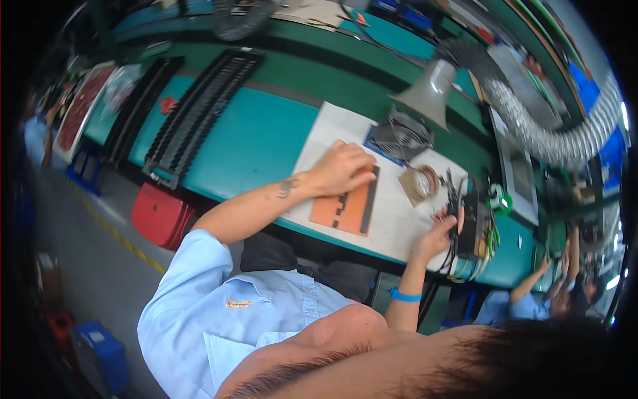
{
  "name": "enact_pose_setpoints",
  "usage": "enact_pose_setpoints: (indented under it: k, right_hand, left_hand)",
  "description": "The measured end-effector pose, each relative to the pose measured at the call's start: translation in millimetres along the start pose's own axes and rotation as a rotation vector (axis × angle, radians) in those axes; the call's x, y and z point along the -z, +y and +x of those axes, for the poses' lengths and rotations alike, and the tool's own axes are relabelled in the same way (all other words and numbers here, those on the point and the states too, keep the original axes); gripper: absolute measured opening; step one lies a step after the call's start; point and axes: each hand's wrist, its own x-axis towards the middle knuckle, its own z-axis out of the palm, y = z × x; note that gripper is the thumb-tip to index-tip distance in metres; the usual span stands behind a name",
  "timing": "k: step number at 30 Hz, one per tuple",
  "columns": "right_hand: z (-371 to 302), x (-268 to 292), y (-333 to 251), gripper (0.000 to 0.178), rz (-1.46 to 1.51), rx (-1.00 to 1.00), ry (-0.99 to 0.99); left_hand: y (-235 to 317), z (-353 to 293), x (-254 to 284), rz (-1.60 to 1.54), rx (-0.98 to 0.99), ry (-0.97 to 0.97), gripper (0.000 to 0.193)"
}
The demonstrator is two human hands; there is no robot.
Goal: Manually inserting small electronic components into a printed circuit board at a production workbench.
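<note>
The orange board (pixel 354 207) is near the front edge of the white sheet (pixel 393 229). The left hand (pixel 342 169) curls over it; I can't tell if it's gripping. Near the right edge, the right hand (pixel 436 238) is at black wires (pixel 454 247), grip unclear.

left: pass along teal counter (pixel 266 133) between black racks (pixel 206 110) and white sheet (pixel 324 136) | past left grip (pixel 342 169): small fan (pixel 401 137) blocks, funnel hood (pixel 426 93) near it | between grips: lane over white sheet, tape roll (pixel 432 179) at far end | right of right grip (pixel 438 234): cables (pixel 454 223), black box (pixel 472 229), green spool (pixel 500 199) bar the way
</note>
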Motion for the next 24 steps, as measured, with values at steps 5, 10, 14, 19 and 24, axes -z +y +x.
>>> enact_pose_setpoints:
  k: [5, 10, 14, 19, 24]
  right_hand:
    - [-8, -10, -7, 0.046, 0.279, -0.129, -0.036]
    - [-2, -24, -4, 0.046, 0.404, -0.168, -0.071]
    - [-10, -30, -4, 0.046, 0.308, -0.131, -0.053]
    - [-20, -36, -4, 0.047, 0.190, -0.111, -0.041]
    - [-19, -34, -3, 0.049, 0.136, -0.181, -0.075]
  left_hand:
    - [1, -2, 0, 0.010, -0.030, 0.010, 0.021]
    - [1, 1, 10, -0.013, -0.049, -0.038, 0.020]
    - [0, -2, 10, -0.154, 0.015, -0.028, 0.019]
    - [-1, -3, 4, -0.227, 0.068, -0.003, 0.015]
    - [0, -3, 8, -0.125, 0.044, -0.049, 0.014]
